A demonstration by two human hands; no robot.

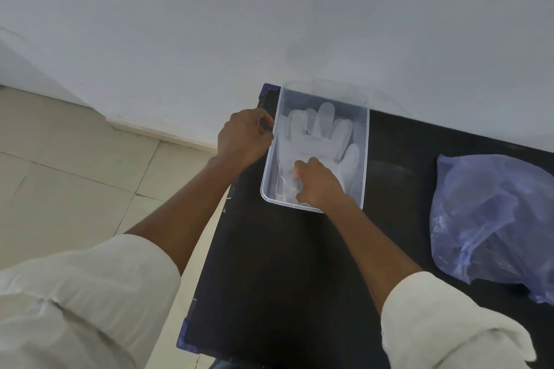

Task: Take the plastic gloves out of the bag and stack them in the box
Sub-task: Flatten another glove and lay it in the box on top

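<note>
A clear plastic box (pixel 364 141) stands at the far left end of the black table. Inside it lie translucent plastic gloves (pixel 317 132), flat, fingers pointing away from me. My left hand (pixel 244 136) grips the box's left rim with curled fingers. My right hand (pixel 317 183) is inside the box at its near end, fingers curled down onto the cuff of the gloves. The thin bluish plastic bag (pixel 491 219) lies crumpled at the right side of the table, away from both hands.
The black table (pixel 284 278) runs from the wall toward me; its left edge drops to a pale tiled floor (pixel 75 174). A white wall (pixel 269 24) stands just behind the box. Bare tabletop lies between box and bag.
</note>
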